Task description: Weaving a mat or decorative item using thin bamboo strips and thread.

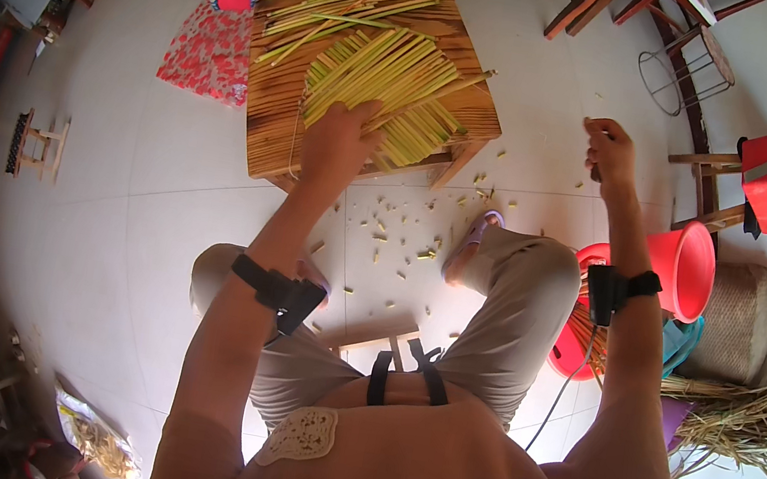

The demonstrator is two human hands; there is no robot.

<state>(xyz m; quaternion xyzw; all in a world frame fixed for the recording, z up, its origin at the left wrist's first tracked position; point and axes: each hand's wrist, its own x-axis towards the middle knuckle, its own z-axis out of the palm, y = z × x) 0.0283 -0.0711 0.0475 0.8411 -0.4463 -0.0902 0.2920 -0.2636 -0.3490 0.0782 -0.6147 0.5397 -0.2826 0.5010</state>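
Note:
On the seat of a wooden chair (267,136) lies a mat of green-yellow plant stalks (400,71), set side by side in crossing rows. My left hand (341,137) rests at the mat's near edge, its fingers closed on a longer stalk (445,95) that runs diagonally across it. A thin pale cord (297,122) hangs by the mat's left side. Out to the right, above the floor and away from the chair, my right hand (611,158) is closed around a small dark object (596,173), mostly hidden in the fist.
Loose stalks (346,5) lie along the back of the seat. Cut stalk bits (426,254) litter the tiled floor. To my right stand a red plastic bucket (694,272), a woven basket (739,322) and a dried straw bundle (741,421). A wire-legged stool (714,59) is farther back.

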